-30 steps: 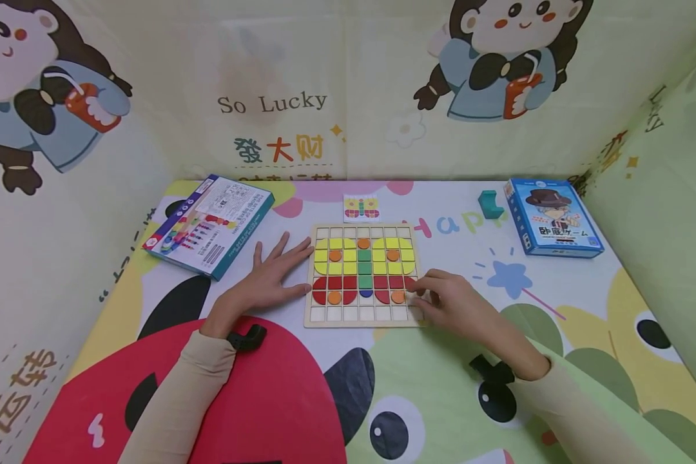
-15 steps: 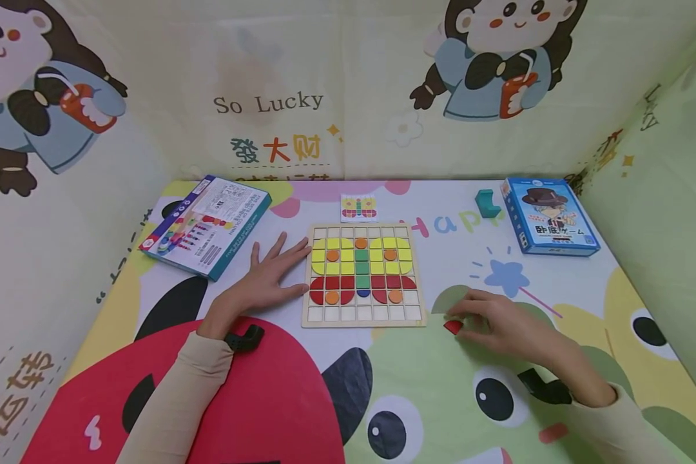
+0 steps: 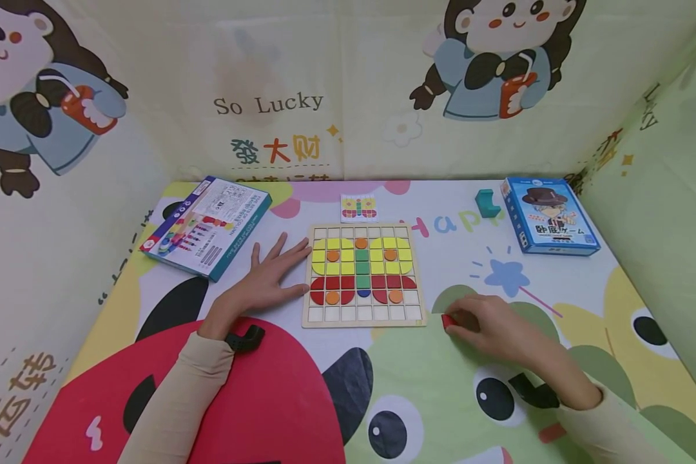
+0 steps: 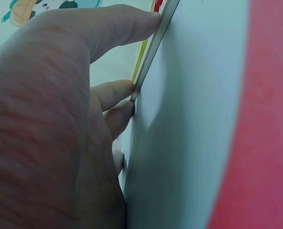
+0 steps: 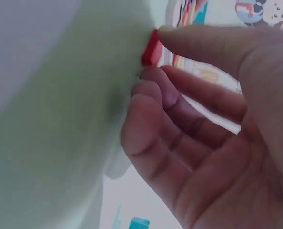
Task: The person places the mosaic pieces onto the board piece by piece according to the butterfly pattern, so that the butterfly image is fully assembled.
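A square wooden grid board (image 3: 332, 324) lies flat, with yellow, red, green, blue and orange tiles forming a butterfly. At its left edge my left hand (image 3: 267, 280) rests with fingers spread. In the left wrist view the thumb and fingertips touch the board's side (image 4: 151, 52). To the right of the board, low over the green part of the tablecloth, my right hand (image 3: 493, 325) pinches a small red tile (image 3: 446, 321) between thumb and index finger. The right wrist view shows this red tile (image 5: 152, 50) close to the cloth; part of it is hidden by the fingertips.
Behind the board lies a small butterfly pattern card (image 3: 358, 209). A flat box (image 3: 209, 225) lies at the back left. At the back right are a blue game box (image 3: 551, 216) and a teal angled block (image 3: 487, 203). A printed curtain (image 3: 348, 96) hangs behind the table.
My right hand has moved from the board's right edge outward and toward me, pinching the red tile. In the last half second the tile has turned in its fingers. My left hand keeps its place.
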Demonstrator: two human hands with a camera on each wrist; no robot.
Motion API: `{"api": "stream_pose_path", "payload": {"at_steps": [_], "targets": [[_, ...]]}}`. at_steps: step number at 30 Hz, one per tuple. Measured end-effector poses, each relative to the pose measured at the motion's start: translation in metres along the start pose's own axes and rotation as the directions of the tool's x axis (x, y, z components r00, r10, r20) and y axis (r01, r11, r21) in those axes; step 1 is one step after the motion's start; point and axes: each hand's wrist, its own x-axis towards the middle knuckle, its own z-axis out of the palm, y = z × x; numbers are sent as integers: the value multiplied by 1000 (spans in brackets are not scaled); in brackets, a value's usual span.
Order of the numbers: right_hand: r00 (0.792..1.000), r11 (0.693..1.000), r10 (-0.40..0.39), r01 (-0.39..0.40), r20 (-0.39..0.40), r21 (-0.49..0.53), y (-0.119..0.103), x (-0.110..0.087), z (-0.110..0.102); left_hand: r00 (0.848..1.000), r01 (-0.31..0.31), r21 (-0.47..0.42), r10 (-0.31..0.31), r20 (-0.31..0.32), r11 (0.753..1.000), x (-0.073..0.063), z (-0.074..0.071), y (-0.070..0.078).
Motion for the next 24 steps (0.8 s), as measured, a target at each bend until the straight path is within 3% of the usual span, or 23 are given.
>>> {"api": "stream_pose_path", "payload": {"at_steps": [6,10,24], "targets": [[993,993,-113,114,47,-23,6,-3,-6,1000,-2,-4,2,1,1000,0,0,0],[987,988,-148,151,68,-36,7,-3,-8,1000,-1,1,1,2,1000,0,0,0],[1000,1000,-5,5,11,-1,9,1,-1,1000,0,4,0,1,1000,1,1,-2]]}}
